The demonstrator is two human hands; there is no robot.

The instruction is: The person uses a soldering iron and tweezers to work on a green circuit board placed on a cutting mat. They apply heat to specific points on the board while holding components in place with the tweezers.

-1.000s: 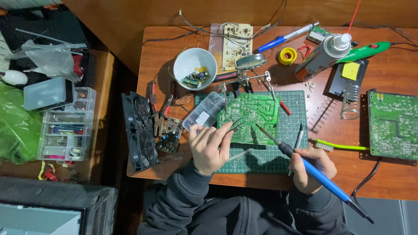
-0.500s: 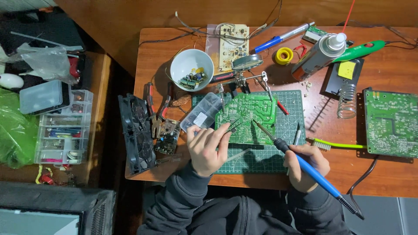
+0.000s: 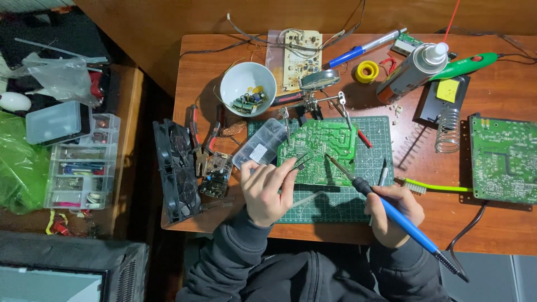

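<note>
A green circuit board [image 3: 321,146] lies tilted on a green cutting mat [image 3: 373,162], clamped by a helping-hand stand [image 3: 313,99]. My left hand [image 3: 265,190] grips dark tweezers [image 3: 297,164] whose tips rest on the board's lower left part. My right hand [image 3: 391,212] holds a blue soldering iron [image 3: 400,217]; its metal tip touches the board near the middle. The iron's cord trails off to the lower right.
A white bowl [image 3: 248,86] of small parts, a clear plastic box [image 3: 260,144], pliers [image 3: 201,134] and a black fan [image 3: 176,170] sit to the left. A spray can [image 3: 411,70], a solder coil stand [image 3: 447,128], a second green board [image 3: 503,159] and a brush [image 3: 436,186] are at the right.
The view has shifted slightly. The tweezers and the iron's tip stay on the board; both hands have hardly moved.
</note>
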